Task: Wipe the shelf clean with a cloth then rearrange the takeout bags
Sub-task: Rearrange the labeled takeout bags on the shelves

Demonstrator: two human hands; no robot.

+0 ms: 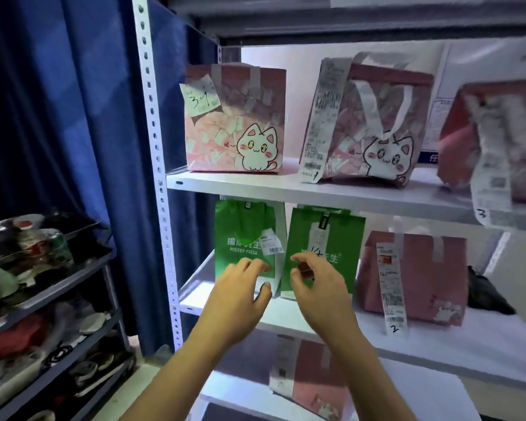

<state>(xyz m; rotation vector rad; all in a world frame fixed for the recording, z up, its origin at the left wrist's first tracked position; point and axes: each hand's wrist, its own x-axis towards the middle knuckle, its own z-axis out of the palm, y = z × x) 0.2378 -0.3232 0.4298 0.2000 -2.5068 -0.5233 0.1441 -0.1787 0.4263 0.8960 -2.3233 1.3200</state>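
Note:
Two green takeout bags stand side by side on the middle shelf board (201, 284). My left hand (240, 287) reaches to the lower front of the left green bag (240, 232), fingers spread and relaxed, fingertips at its face. In front of the right green bag (325, 238), which is marked 14, my right hand (313, 281) hovers with loosely curled fingers and holds nothing. A pink bag (422, 275) with a long receipt marked 2 stands to the right. A dark crumpled cloth-like thing (486, 294) lies beyond it.
The upper shelf (225, 183) carries three pink cat-print bags (234, 120) (374, 123) (495, 138). Another pink bag (310, 375) sits on the board below. A blue curtain (73, 117) hangs at left, with a grey rack (58, 287) of shoes and clutter beside the white upright.

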